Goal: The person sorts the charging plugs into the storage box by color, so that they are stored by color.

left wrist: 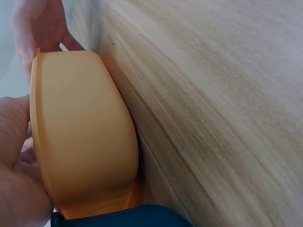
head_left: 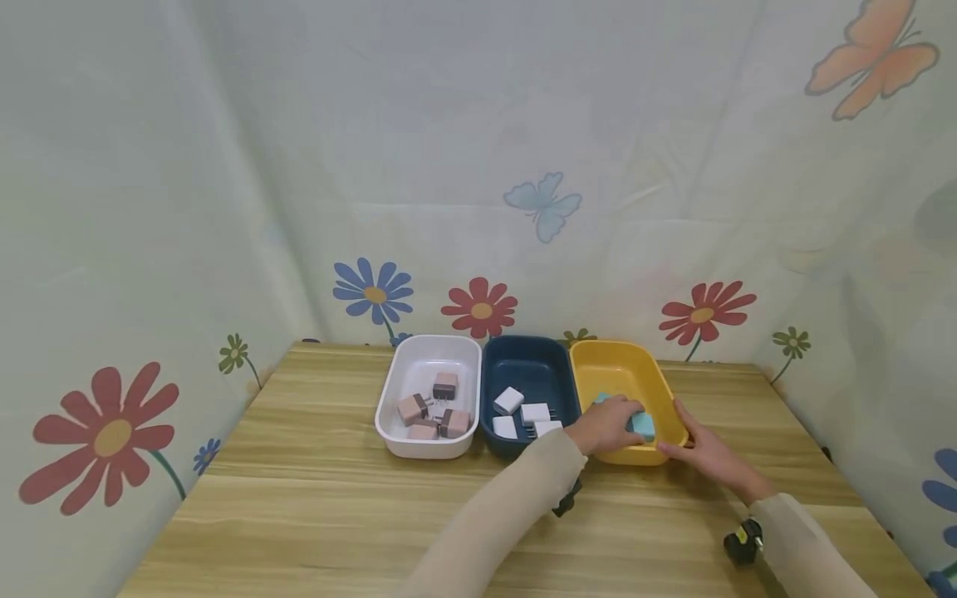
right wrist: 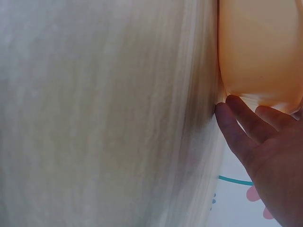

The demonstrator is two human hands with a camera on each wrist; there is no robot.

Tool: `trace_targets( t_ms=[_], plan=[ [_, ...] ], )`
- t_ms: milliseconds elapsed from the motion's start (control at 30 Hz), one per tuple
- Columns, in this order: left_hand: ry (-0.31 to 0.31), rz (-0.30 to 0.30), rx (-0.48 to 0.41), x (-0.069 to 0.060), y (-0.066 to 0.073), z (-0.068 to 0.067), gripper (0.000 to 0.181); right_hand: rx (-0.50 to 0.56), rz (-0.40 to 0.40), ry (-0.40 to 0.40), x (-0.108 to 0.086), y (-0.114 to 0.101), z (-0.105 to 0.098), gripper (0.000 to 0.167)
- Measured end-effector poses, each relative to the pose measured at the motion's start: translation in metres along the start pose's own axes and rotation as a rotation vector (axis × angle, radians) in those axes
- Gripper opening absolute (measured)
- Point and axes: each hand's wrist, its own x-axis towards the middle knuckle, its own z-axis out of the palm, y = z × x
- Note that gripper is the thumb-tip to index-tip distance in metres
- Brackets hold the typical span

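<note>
My left hand (head_left: 607, 425) reaches into the yellow bin (head_left: 616, 361) and pinches a light blue block (head_left: 641, 426), which looks like a charger plug. More light blue shows at the far side of that hand, mostly covered by it. At the bin's near right corner is my right hand (head_left: 710, 453), its thumb at the rim and its fingers against the outer side. The right wrist view shows those fingers (right wrist: 236, 127) fairly straight and spread, touching the bin wall. From the left wrist, the bin's outer wall (left wrist: 90, 127) hides what the left fingers hold.
Left of the yellow bin stands a dark blue bin (head_left: 527, 357) with several white charger plugs (head_left: 509, 401). Beside it is a white bin (head_left: 429, 349) with several pink and brown charger plugs (head_left: 445, 385). All stand on a wooden table (head_left: 314, 498) before a flowered cloth (head_left: 449, 124).
</note>
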Motion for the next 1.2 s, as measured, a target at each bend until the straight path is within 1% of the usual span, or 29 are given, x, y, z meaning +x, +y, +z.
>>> trace_targets(
  t_ms=[67,167,233,367,500,633,800,967,1067,1200],
  plan=[
    [-0.003,-0.006,-0.001,0.0,0.0,-0.001,0.046,-0.004,-0.012,0.002,0.0,0.0,0.0,0.097],
    [0.005,0.001,-0.005,-0.001,0.0,-0.006,0.045,0.0,-0.016,0.002,-0.001,0.0,-0.001,0.095],
    [0.016,0.011,-0.002,-0.002,-0.002,-0.008,0.045,0.006,-0.007,-0.001,-0.001,-0.001,-0.001,0.095],
    [0.038,0.057,0.019,-0.005,-0.01,-0.014,0.045,0.003,0.002,0.002,-0.001,-0.004,-0.001,0.096],
    [0.034,0.068,-0.029,-0.012,-0.016,-0.023,0.046,-0.002,-0.014,0.001,-0.003,-0.005,-0.002,0.095],
    [0.023,0.048,-0.077,-0.021,-0.021,-0.032,0.047,0.001,-0.003,-0.009,-0.004,-0.009,-0.003,0.095],
    [0.043,0.042,-0.111,-0.032,-0.028,-0.039,0.047,0.006,0.001,-0.004,-0.006,-0.009,-0.004,0.095],
    [0.05,0.043,-0.143,-0.049,-0.038,-0.045,0.047,0.002,0.01,-0.011,-0.007,-0.012,-0.003,0.096],
    [0.055,0.03,-0.141,-0.06,-0.046,-0.049,0.048,0.012,0.017,-0.024,-0.007,-0.013,-0.003,0.096],
    [0.065,0.024,-0.112,-0.074,-0.059,-0.053,0.049,0.033,0.02,-0.033,-0.007,-0.015,-0.004,0.096]
  ],
)
